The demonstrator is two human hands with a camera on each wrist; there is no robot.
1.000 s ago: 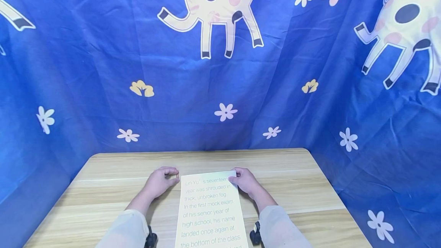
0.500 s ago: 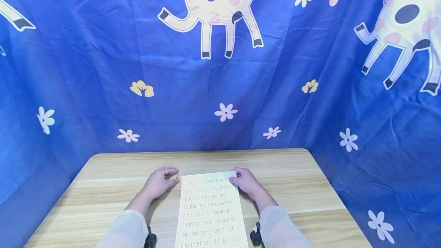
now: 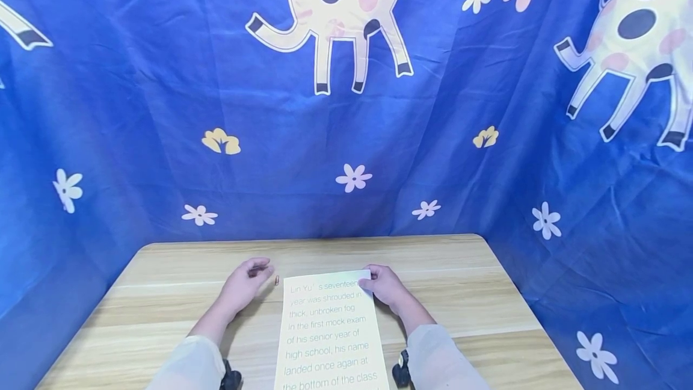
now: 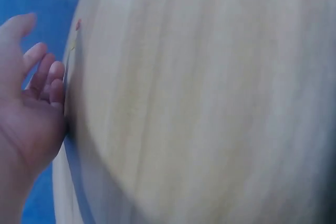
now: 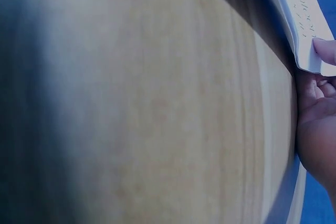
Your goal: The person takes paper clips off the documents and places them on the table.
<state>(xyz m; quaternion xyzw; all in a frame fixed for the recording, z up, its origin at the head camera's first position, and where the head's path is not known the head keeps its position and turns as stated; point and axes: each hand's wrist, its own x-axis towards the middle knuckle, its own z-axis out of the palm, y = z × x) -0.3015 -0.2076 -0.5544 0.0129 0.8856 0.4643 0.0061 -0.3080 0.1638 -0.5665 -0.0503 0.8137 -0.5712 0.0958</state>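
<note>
table point(image 3: 162, 294): wood, blue cartoon-print cloth point(image 3: 162, 107) behind.
sheet point(image 3: 330, 330): printed paper, flat on table centre, between both hands; long axis runs near to far, top edge points away from person, text reads toward person.
right hand point(image 3: 385, 285): unchanged, thumb and fingers pinching sheet's far right corner.
left hand point(image 3: 245, 284): fingers now uncurled, relaxed, holding nothing; moved off sheet's left edge.
clip point(image 3: 277, 280): small reddish, paperclip-like, now lying loose on table between left hand and sheet's far left corner; released, not on sheet.
</note>
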